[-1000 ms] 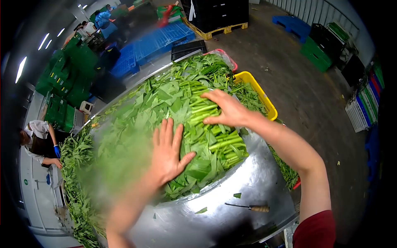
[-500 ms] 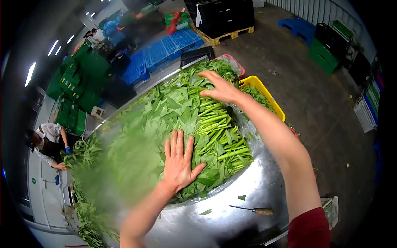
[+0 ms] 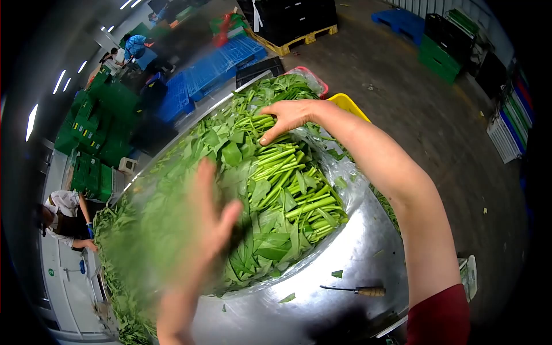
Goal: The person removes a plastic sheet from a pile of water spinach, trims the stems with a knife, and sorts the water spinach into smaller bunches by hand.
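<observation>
A thick heap of leafy greens with long green stalks (image 3: 293, 190), like water spinach, lies on a shiny metal table (image 3: 368, 253). Clear plastic film (image 3: 345, 172) shows beneath the cut ends. My right hand (image 3: 284, 118) rests on the far part of the heap, thumb spread from the fingers, a few stalks and leaves between them. Blurred by motion, my left hand (image 3: 207, 218) is over the leaves at the near left, fingers stretched and thumb apart. A wooden-handled tool with a thin dark shaft (image 3: 368, 291) lies on the table near loose leaf pieces.
Yellow (image 3: 351, 106) and red (image 3: 313, 80) baskets stand beyond the table's far edge. At the left, a co-worker (image 3: 66, 213) handles more greens. Green crates (image 3: 98, 115), blue pallets (image 3: 224, 66) and black crates on a yellow pallet (image 3: 293, 46) stand farther back.
My left hand has lifted its flat palm from the leaves and swung left. My right hand has come down onto the stalks, slightly left. The view has shifted a little.
</observation>
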The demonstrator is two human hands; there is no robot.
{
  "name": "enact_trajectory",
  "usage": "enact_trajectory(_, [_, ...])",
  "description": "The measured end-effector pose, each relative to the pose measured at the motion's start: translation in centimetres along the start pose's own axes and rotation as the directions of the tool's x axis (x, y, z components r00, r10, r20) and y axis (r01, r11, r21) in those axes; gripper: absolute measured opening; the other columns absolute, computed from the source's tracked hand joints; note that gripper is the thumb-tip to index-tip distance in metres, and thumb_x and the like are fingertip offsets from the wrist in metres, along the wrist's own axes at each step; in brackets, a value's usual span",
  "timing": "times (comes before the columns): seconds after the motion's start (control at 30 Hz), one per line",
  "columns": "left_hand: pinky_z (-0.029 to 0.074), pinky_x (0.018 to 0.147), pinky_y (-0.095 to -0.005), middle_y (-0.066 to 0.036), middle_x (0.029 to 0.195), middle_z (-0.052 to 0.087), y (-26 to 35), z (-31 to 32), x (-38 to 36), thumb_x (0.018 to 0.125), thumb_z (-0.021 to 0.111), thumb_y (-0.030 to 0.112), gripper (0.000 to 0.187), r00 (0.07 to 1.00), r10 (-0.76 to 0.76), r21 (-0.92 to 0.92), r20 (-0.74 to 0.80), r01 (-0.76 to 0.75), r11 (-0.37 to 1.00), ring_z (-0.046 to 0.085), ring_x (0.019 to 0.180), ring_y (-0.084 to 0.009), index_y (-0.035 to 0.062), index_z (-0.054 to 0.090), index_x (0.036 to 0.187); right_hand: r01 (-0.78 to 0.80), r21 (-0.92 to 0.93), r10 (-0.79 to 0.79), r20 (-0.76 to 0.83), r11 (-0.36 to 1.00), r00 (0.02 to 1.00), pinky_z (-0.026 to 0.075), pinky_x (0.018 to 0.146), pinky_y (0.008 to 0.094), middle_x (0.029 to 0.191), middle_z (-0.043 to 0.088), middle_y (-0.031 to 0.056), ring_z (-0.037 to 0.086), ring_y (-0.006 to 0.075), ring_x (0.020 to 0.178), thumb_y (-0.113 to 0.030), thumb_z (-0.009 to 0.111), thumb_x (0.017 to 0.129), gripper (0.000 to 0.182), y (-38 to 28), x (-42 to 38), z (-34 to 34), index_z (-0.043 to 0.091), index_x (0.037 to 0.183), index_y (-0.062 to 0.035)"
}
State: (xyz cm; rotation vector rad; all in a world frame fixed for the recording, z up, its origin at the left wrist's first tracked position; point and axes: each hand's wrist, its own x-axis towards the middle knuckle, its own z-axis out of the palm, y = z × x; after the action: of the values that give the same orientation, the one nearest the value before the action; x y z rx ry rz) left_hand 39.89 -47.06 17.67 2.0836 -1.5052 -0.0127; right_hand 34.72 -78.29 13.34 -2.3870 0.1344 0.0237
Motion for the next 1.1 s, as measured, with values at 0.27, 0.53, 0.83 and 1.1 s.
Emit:
enact_trajectory(0.27, [0.027, 0.109, -0.0400, -0.024, 0.144, 0.033, -7.5, 2.7, 14.5, 0.076, 0.063, 0.058, 0.085, 0.982, -0.071, -0.064, 0.174, 0.083, 0.995, 0.032, 0.133, -0.0344, 0.0039, 0.039, 0.138, 0.043, 0.125, -0.039, -0.036, 0.991, 0.999, 0.045, 0.088, 0.0338, 0.111, 0.061, 0.0176, 0.059, 0.0254, 0.102, -0.046, 0.074, 0.065, 0.077, 0.1, 0.7, 0.5, 0.051, 0.121, 0.0007])
enact_trajectory(0.53, [0.042, 0.094, -0.0285, -0.010, 0.113, 0.059, -5.3, 0.1, 15.0, 0.057, 0.086, 0.015, 0.084, 0.937, -0.008, -0.392, 0.349, 0.153, 0.907, 0.055, 0.103, -0.0171, -0.0029, 0.044, 0.127, 0.378, 0.106, -0.291, -0.460, 0.920, 0.839, 0.049, 0.083, 0.0287, 0.093, 0.066, 0.0118, 0.063, 0.0181, 0.088, -0.021, 0.077, 0.063, 0.051, -3.6, -0.7, 0.3, 0.059, 0.105, 0.0015])
enact_trajectory(0.83, [0.047, 0.088, -0.0280, -0.009, 0.108, 0.062, -4.6, -3.4, 13.3, 0.063, 0.079, 0.005, 0.063, 0.996, -0.081, -0.459, 0.032, 0.087, 0.884, 0.060, 0.097, -0.0168, -0.0032, 0.051, 0.119, 0.177, 0.580, -0.124, -0.130, 0.795, 0.984, 0.036, 0.106, 0.0394, 0.143, 0.032, 0.0251, 0.041, 0.0293, 0.128, -0.028, 0.081, 0.066, 0.110, -4.0, -3.4, -0.3, 0.011, 0.147, -0.0028])
enact_trajectory(1.1, [0.035, 0.103, -0.0358, -0.017, 0.126, 0.050, -3.2, -1.1, 10.7, 0.047, 0.092, 0.023, 0.112, 0.977, 0.211, -0.053, -0.020, -0.211, 0.976, 0.049, 0.118, -0.0271, 0.0003, 0.031, 0.137, 0.072, 0.859, 0.156, -0.174, 0.507, 0.972, 0.053, 0.061, 0.0248, 0.087, 0.068, 0.0098, 0.066, 0.0159, 0.073, -0.010, 0.070, 0.080, 0.027, -10.3, -2.6, 0.5, 0.062, 0.103, 0.0009])
